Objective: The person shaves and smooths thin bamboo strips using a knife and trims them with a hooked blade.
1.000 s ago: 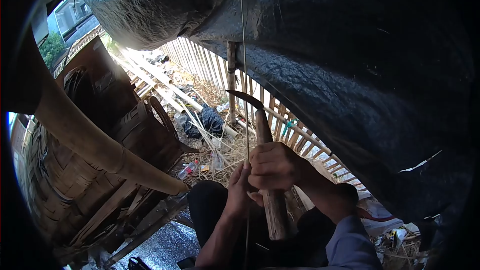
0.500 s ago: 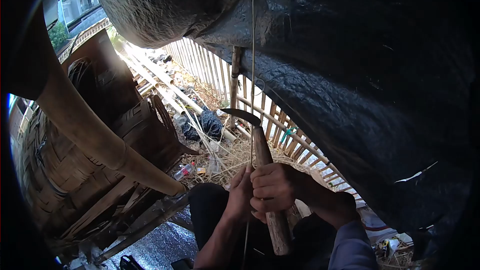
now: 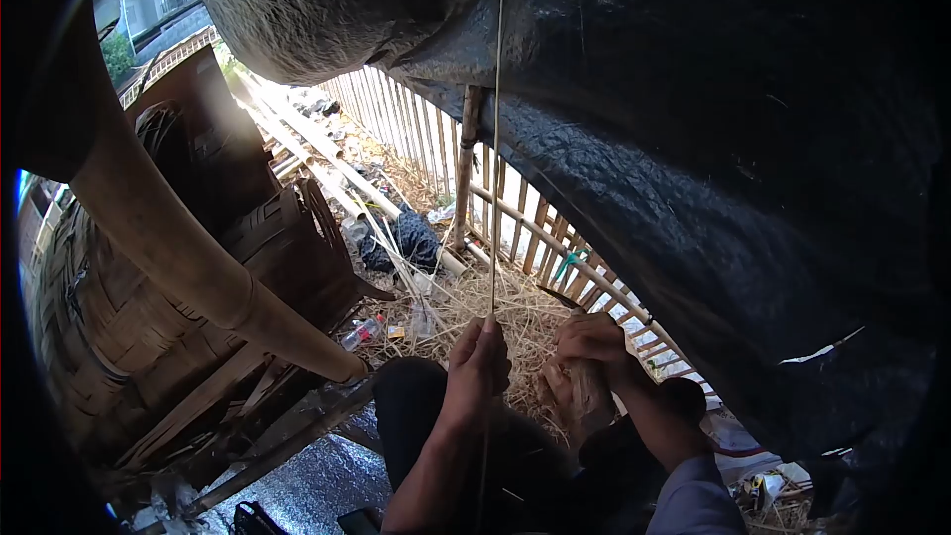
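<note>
My left hand (image 3: 477, 357) is closed round a long, thin bamboo strip (image 3: 497, 139), which stands nearly upright in front of me. To its right and apart from the strip, my right hand (image 3: 591, 339) has its fingers curled round a curved knife (image 3: 563, 298). Only the dark blade shows past the knuckles, pointing up and left; the wooden handle is mostly hidden by the hand. A pale brown, worn shape sits just below my right hand, and I cannot make out what it is.
A woven bamboo basket (image 3: 168, 337) and a thick bamboo pole (image 3: 213, 282) fill the left side. Black plastic sheeting (image 3: 693, 139) hangs along the right, beside a bamboo slat fence (image 3: 535, 233). Straw and shavings (image 3: 515, 302), a plastic bottle (image 3: 365, 332) and bamboo poles litter the ground.
My right hand has moved right and slightly up with the knife, away from the strip and my left hand. The blade has dropped lower. My left hand still grips the strip.
</note>
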A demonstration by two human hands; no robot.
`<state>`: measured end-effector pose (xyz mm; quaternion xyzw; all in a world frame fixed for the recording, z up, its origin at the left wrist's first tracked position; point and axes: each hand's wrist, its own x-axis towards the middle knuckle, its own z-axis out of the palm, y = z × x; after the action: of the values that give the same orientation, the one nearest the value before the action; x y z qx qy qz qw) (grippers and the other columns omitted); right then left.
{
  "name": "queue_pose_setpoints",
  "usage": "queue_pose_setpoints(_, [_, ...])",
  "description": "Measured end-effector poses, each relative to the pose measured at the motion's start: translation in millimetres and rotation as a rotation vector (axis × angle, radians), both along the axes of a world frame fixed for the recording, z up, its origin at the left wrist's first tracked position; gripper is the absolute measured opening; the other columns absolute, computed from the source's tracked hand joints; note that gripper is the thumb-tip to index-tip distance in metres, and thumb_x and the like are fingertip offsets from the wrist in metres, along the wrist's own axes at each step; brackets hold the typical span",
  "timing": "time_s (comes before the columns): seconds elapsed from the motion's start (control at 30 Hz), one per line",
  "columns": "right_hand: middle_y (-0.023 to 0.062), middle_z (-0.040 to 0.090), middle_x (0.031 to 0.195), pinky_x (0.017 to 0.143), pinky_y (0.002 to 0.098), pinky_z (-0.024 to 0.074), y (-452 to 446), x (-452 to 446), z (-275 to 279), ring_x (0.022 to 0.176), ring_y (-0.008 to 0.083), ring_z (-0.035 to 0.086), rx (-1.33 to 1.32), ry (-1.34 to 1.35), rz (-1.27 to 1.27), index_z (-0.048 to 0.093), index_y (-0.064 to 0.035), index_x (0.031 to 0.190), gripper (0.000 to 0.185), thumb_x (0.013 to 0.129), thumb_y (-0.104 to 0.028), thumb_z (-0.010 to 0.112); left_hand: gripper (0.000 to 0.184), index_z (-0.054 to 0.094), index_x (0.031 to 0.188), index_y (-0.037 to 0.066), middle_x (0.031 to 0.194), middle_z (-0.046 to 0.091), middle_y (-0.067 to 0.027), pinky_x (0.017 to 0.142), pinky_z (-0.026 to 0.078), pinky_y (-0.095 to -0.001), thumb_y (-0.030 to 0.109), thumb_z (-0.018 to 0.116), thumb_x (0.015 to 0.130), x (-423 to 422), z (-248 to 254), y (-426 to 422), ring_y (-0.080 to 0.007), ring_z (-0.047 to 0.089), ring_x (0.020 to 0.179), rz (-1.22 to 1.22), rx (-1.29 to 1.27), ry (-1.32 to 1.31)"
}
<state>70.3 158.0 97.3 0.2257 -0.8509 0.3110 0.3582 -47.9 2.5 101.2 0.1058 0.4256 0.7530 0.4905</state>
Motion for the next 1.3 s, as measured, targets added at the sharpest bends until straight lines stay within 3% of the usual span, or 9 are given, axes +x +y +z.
queue_pose_setpoints(0.07, [0.0064, 0.054, 0.063, 0.054, 0.0332, 0.0474, -6.0, 13.2, 0.2, 0.055, 0.0219, 0.057, -0.263, 0.015, -0.205, 0.055, -0.0033, 0.074, 0.024, 0.057, -0.005, 0.071, 0.018, 0.043, 0.081, 0.018, 0.060, 0.029, 0.0099, 0.039, 0.018, -0.0184, 0.028, 0.045, 0.097, 0.6, -7.1, 0.8, -0.0007, 0.025, 0.046, 0.021, -0.040, 0.040])
queue_pose_setpoints(0.2, [0.0020, 0.052, 0.057, 0.060, 0.0310, 0.0489, -3.8, 25.2, 0.0, 0.051, 0.0131, 0.052, -0.476, 0.150, -0.139, 0.051, -0.0047, 0.078, 0.011, 0.071, -0.001, 0.059, 0.015, 0.045, 0.085, 0.015, 0.062, 0.032, 0.0096, 0.040, 0.020, -0.0177, 0.024, 0.044, 0.097, 2.8, -11.0, -3.9, -0.0005, 0.027, 0.048, 0.017, -0.013, 0.071])
queue_pose_setpoints(0.33, [0.0020, 0.051, 0.056, 0.061, 0.0334, 0.0492, -26.4, 34.1, 35.7, 0.050, 0.0131, 0.051, -0.579, 0.312, -0.024, 0.049, -0.0043, 0.078, 0.012, 0.075, -0.006, 0.060, 0.017, 0.045, 0.088, 0.011, 0.059, 0.034, 0.0084, 0.039, 0.021, -0.0174, 0.024, 0.042, 0.098, 12.4, -17.0, -5.3, 0.0006, 0.026, 0.045, 0.052, -0.007, 0.119])
queue_pose_setpoints(0.47, [0.0042, 0.055, 0.057, 0.054, 0.0316, 0.0526, -51.0, 52.5, 77.9, 0.048, 0.0151, 0.053, -0.325, 0.560, 0.031, 0.046, -0.0054, 0.075, 0.021, 0.079, -0.017, 0.063, 0.018, 0.045, 0.088, 0.010, 0.061, 0.034, 0.0080, 0.039, 0.021, -0.0175, 0.025, 0.041, 0.098, 16.5, -17.3, -4.6, 0.0005, 0.027, 0.046, 0.071, -0.028, 0.157])
queue_pose_setpoints(0.53, [0.0050, 0.056, 0.057, 0.052, 0.0317, 0.0541, -61.5, 58.1, 88.9, 0.048, 0.0163, 0.055, -0.230, 0.529, 0.113, 0.046, -0.0061, 0.072, 0.025, 0.080, -0.022, 0.064, 0.018, 0.045, 0.088, 0.010, 0.061, 0.034, 0.0080, 0.039, 0.021, -0.0178, 0.025, 0.041, 0.099, 18.0, -15.9, -3.4, 0.0003, 0.027, 0.047, 0.064, -0.021, 0.158])
queue_pose_setpoints(0.73, [0.0067, 0.057, 0.063, 0.062, 0.0349, 0.0558, -80.6, 35.2, 72.5, 0.055, 0.0189, 0.057, -0.180, 0.223, 0.272, 0.050, -0.0055, 0.076, 0.021, 0.076, -0.017, 0.068, 0.021, 0.045, 0.086, 0.012, 0.059, 0.033, 0.0082, 0.039, 0.021, -0.0190, 0.027, 0.040, 0.099, 25.2, -5.3, -1.5, -0.0004, 0.026, 0.046, 0.068, -0.049, 0.148])
queue_pose_setpoints(1.0, [0.0045, 0.056, 0.064, 0.064, 0.0352, 0.0544, -77.8, 27.7, 43.1, 0.056, 0.0178, 0.057, -0.106, 0.174, 0.290, 0.053, -0.0062, 0.074, 0.020, 0.077, -0.020, 0.067, 0.021, 0.043, 0.082, 0.015, 0.058, 0.032, 0.0098, 0.039, 0.020, -0.0188, 0.027, 0.040, 0.099, 18.2, -12.6, 1.0, -0.0002, 0.026, 0.045, 0.106, -0.079, 0.036])
queue_pose_setpoints(1.1, [0.0028, 0.054, 0.065, 0.064, 0.0342, 0.0521, -74.2, 20.0, 31.4, 0.058, 0.0171, 0.056, 0.061, 0.196, 0.202, 0.055, -0.0073, 0.072, 0.019, 0.077, -0.021, 0.067, 0.021, 0.043, 0.081, 0.015, 0.058, 0.032, 0.0101, 0.038, 0.020, -0.0187, 0.026, 0.040, 0.099, 19.8, -8.1, 0.3, -0.0001, 0.027, 0.045, 0.047, -0.047, 0.040])
queue_pose_setpoints(1.3, [0.0027, 0.052, 0.063, 0.062, 0.0341, 0.0514, -61.7, 10.7, 44.9, 0.056, 0.0175, 0.055, -0.010, 0.201, 0.198, 0.055, -0.0070, 0.071, 0.018, 0.074, -0.018, 0.068, 0.020, 0.042, 0.081, 0.016, 0.057, 0.031, 0.0096, 0.035, 0.019, -0.0191, 0.025, 0.040, 0.098, 18.1, -12.7, 4.9, -0.0001, 0.025, 0.042, 0.063, -0.046, 0.050])
